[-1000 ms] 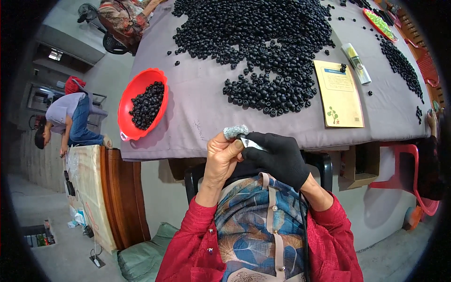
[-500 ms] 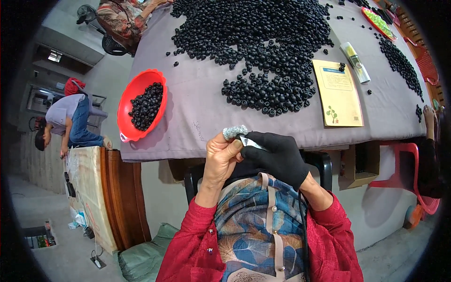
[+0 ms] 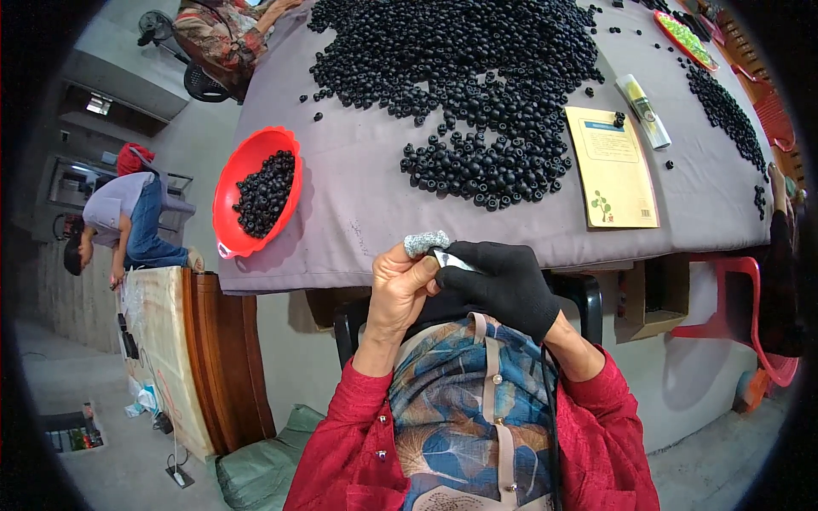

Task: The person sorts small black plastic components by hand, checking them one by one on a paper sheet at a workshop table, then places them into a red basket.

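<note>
My gloved right hand (image 3: pixel 511 288) is clamping a white piece (image 3: pixel 455 261), seemingly steadying it against my left hand (image 3: pixel 399 288), whose hold I can't tell.

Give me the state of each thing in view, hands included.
Left hand: closed, one finger covered grey, grip's inside hidden
Right hand: black-gloved, closed on white piece
Bowl: partly filled
Beads: loose, heaped
Booklet: closed, flat
Cloth: spread out
Box: open

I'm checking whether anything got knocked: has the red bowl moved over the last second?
No. The red bowl keeps its place against the near edge of the grey tablecloth.
</note>
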A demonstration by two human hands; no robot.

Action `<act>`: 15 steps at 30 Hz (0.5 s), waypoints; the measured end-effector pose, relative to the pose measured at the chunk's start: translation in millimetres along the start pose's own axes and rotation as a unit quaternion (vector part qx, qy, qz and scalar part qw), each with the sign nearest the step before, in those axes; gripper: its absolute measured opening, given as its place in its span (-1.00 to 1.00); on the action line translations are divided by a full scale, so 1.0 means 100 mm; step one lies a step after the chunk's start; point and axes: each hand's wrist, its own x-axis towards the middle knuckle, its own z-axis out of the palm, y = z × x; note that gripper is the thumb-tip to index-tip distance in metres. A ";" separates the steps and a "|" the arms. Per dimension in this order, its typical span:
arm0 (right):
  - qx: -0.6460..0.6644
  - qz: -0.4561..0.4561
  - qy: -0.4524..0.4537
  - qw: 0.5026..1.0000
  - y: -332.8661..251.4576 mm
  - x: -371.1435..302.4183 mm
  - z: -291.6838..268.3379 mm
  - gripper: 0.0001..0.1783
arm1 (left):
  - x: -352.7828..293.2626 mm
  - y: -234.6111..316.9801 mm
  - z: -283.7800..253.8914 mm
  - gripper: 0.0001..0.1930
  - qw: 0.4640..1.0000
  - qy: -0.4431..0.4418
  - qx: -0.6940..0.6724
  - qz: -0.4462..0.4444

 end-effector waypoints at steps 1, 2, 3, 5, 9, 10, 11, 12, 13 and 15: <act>0.000 0.000 0.000 1.000 0.01 0.00 0.00 -0.73 | 0.00 0.00 0.01 -0.79 1.000 0.004 0.004 0.000; -0.002 0.001 0.003 1.000 0.02 0.01 0.01 -0.73 | 0.00 -0.01 0.00 -0.79 1.000 0.004 0.004 -0.001; -0.005 0.002 0.006 1.000 0.02 0.01 0.01 -0.73 | 0.01 -0.02 -0.01 -0.80 1.000 0.000 0.000 0.000; -0.003 0.005 0.001 1.000 0.02 0.02 0.01 -0.73 | 0.01 -0.02 -0.01 -0.80 1.000 -0.004 -0.003 0.001; -0.024 0.002 0.003 1.000 0.06 0.02 0.00 -0.72 | 0.01 -0.03 0.00 -0.80 1.000 0.008 0.009 0.000; -0.024 0.003 0.003 1.000 0.05 0.02 0.00 -0.72 | 0.01 -0.03 0.00 -0.80 1.000 0.008 0.015 0.002; -0.029 0.004 0.004 1.000 0.03 0.02 -0.01 -0.72 | 0.01 -0.03 0.00 -0.80 1.000 0.009 0.015 0.002; -0.034 0.006 0.005 0.999 0.01 0.02 -0.01 -0.72 | 0.01 -0.03 0.00 -0.80 1.000 0.009 0.014 0.002; -0.034 0.006 0.005 0.999 0.01 0.02 -0.01 -0.72 | 0.01 -0.04 0.00 -0.81 1.000 0.010 0.013 0.001; 0.015 0.022 0.002 1.000 0.01 0.01 0.00 -0.72 | 0.02 -0.04 -0.02 -0.81 1.000 0.006 0.021 0.003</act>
